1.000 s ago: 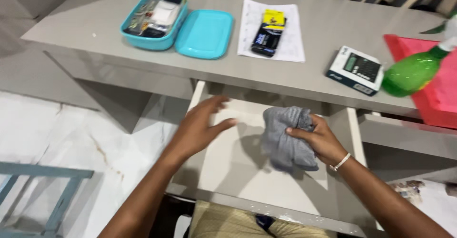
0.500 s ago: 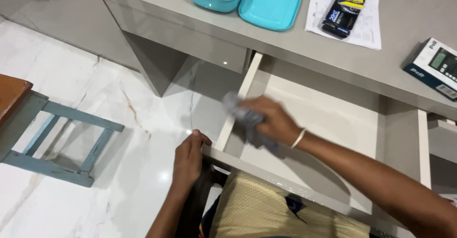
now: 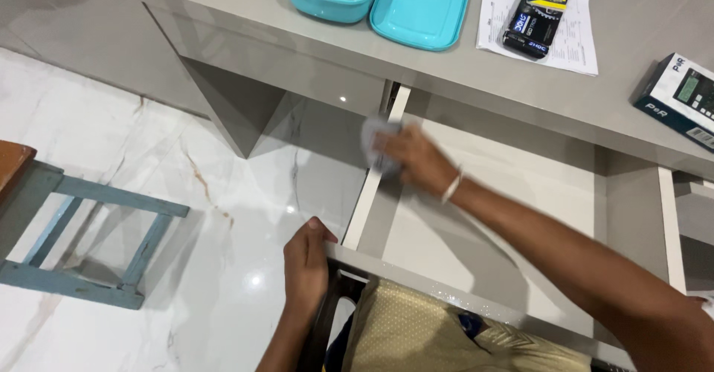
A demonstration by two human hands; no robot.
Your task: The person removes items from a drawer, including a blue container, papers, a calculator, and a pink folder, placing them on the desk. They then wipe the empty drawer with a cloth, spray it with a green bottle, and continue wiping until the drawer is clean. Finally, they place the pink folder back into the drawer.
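Both hands were busy: my right hand (image 3: 413, 160) pressed the grey cloth (image 3: 374, 140) against the drawer's (image 3: 520, 208) far left corner; my left hand (image 3: 306, 257) clasped its front edge. Most of the floor looked unwiped.

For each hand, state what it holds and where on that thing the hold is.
The right hand bunches a grey cloth against the drawer's left side wall. The left hand grips the drawer's front left corner.

drawer (image 3: 520, 216): interior bare, open above | rear: desk top (image 3: 476, 75) overhangs
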